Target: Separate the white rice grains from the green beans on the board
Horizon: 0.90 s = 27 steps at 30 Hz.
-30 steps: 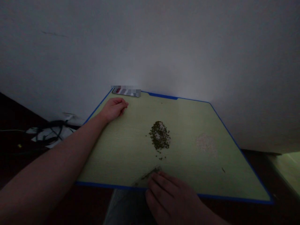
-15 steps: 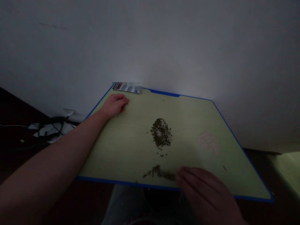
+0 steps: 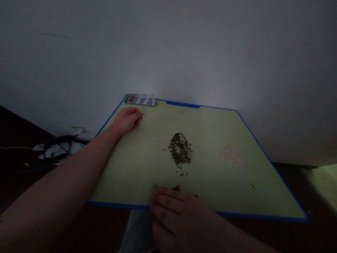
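My left hand point(image 3: 128, 119) rests in a loose fist on the far left of the light green tabletop point(image 3: 205, 130), and nothing shows in its fingers. At the near edge, my right hand point(image 3: 173, 212) has its fingers pressed together over a thin, pale, see-through flat piece point(image 3: 155, 187), mostly hidden by the fingers. Just beyond these fingers lie a few small dark green beans point(image 3: 176, 188), partly covered by the hand. A larger heap of green beans point(image 3: 179, 147) mixed with pale grains lies mid-table. To its right is a thin spread of pale grains point(image 3: 232, 156).
A phone point(image 3: 140, 101) lies at the far left corner, its screen partly blurred out. The table has a blue rim point(image 3: 263, 216) and stands against a grey wall point(image 3: 184, 52). A small dark sliver point(image 3: 252, 186) lies on the right. Black cables point(image 3: 63, 140) are on the floor at left.
My right hand has swept left along the near edge, from the right of the small bean group to its left side, now partly covering it. My left hand stays where it was.
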Tool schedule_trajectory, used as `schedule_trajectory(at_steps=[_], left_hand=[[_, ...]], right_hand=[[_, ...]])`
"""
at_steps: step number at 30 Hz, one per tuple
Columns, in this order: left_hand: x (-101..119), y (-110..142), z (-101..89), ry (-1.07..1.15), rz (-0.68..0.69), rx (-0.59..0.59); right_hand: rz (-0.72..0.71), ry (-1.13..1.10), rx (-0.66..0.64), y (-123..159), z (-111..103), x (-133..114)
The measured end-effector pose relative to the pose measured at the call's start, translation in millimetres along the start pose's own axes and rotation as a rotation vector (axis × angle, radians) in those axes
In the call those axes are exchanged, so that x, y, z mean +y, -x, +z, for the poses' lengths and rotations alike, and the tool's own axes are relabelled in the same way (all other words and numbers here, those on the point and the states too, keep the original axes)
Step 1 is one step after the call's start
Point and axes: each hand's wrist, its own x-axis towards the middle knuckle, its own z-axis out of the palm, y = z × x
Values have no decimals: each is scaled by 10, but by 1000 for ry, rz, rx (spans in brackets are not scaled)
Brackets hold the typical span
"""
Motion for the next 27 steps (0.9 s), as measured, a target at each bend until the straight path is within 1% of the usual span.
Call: schedule_trajectory(at_steps=[6, 9, 12, 15, 17, 19, 22, 24, 27], left_hand=[[-20, -7, 2, -9, -6, 7], [-14, -5, 3, -19, -17, 11], [-5, 0, 2, -23, -18, 8], [20, 13, 8, -16, -26, 16], [48, 28, 16, -20, -36, 28], [78, 43, 24, -25, -43, 32], [104, 58, 32, -24, -32, 28], [98, 56, 33, -28, -30, 25], [61, 39, 30, -22, -41, 25]], right_hand=[[139, 1, -20, 215, -244, 116], [154, 4, -37, 292, -338, 175], [170, 23, -59, 345, -384, 203], [207, 33, -38, 370, -468, 220], [206, 23, -7, 383, -598, 247], [194, 21, 15, 409, -775, 295], [260, 128, -12, 487, -991, 382], [312, 177, -58, 549, -1016, 428], [320, 176, -128, 614, -882, 460]])
